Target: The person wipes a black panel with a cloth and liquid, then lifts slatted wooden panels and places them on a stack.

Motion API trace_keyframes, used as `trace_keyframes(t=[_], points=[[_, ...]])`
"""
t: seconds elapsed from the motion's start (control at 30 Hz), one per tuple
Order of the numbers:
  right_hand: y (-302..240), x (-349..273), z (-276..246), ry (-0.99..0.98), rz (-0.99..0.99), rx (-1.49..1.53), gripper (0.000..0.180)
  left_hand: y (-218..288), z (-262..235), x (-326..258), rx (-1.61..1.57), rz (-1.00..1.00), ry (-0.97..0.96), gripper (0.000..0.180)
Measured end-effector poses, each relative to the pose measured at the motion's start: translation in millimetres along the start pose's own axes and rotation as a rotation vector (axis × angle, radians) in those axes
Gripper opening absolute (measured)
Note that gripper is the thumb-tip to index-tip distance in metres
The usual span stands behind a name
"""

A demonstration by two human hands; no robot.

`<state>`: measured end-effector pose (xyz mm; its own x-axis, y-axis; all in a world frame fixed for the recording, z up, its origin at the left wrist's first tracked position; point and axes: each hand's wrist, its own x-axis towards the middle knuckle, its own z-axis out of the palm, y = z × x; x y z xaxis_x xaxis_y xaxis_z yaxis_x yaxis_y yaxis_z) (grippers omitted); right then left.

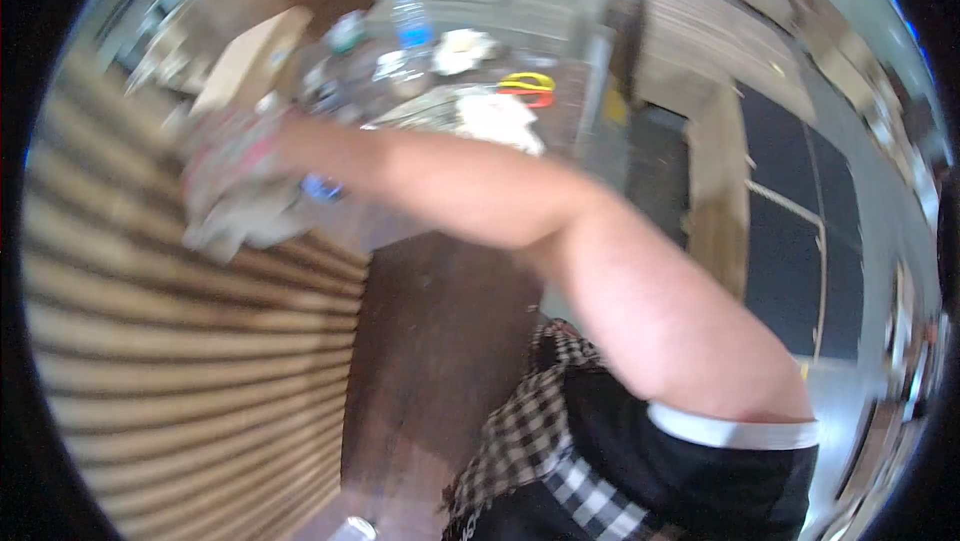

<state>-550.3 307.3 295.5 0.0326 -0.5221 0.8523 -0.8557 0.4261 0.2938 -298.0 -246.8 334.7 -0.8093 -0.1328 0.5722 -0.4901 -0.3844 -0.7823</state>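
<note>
My right arm reaches across the view to the left, and my right hand (235,146) wears a grey and pink glove. A crumpled grey cloth (248,221) hangs at the glove's lower side, apparently in its grip; motion blurs the fingers. Hand and cloth are over a ribbed, light-brown wooden panel (200,351), whose grooves run in long parallel lines. Close to the wrist is a small blue object (321,188), too blurred to name. My left hand is not in view.
A dark brown work surface (430,371) borders the panel. Beyond my arm are a clear bottle with a blue label (412,26), crumpled white cloth (465,51), a yellow and red ring-shaped item (528,89) and a cardboard box (250,61). Stacked boards (710,41) stand at right.
</note>
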Motion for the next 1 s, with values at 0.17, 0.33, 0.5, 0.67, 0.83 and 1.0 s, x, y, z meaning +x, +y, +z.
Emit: trace_keyframes(t=[0.17, 0.33, 0.5, 0.67, 0.83, 1.0], points=[[-16.5, 32.7, 21.5, -0.505, 0.619, -0.23, 0.028, -30.8, -94.7, -37.8, -2.147, -0.544, 0.327, 0.045], [-63.3, 54.0, -43.7, -0.407, 0.968, 0.092, 0.047, -38.3, -123.9, -56.2, -2.617, -0.521, 0.318, 0.036], [-93.8, 42.0, -38.3, -0.368, 0.494, -0.034, 0.025, -34.3, -81.5, -71.1, -2.797, -0.591, 0.136, 0.03], [-95.8, -64.1, 28.7, -0.351, 0.81, 0.236, 0.032, -0.6, -21.8, -79.4, -3.279, -0.703, -0.014, 0.034], [-143.3, -55.7, -27.3, -0.052, 1.037, 0.296, 0.044, 0.5, -63.7, -96.0, -3.3, -0.762, -0.096, 0.063], [-180.9, -49.7, -95.9, -0.159, 1.164, 0.238, 0.047, -31.9, -103.7, -72.8, -3.286, -0.599, -0.168, 0.061]])
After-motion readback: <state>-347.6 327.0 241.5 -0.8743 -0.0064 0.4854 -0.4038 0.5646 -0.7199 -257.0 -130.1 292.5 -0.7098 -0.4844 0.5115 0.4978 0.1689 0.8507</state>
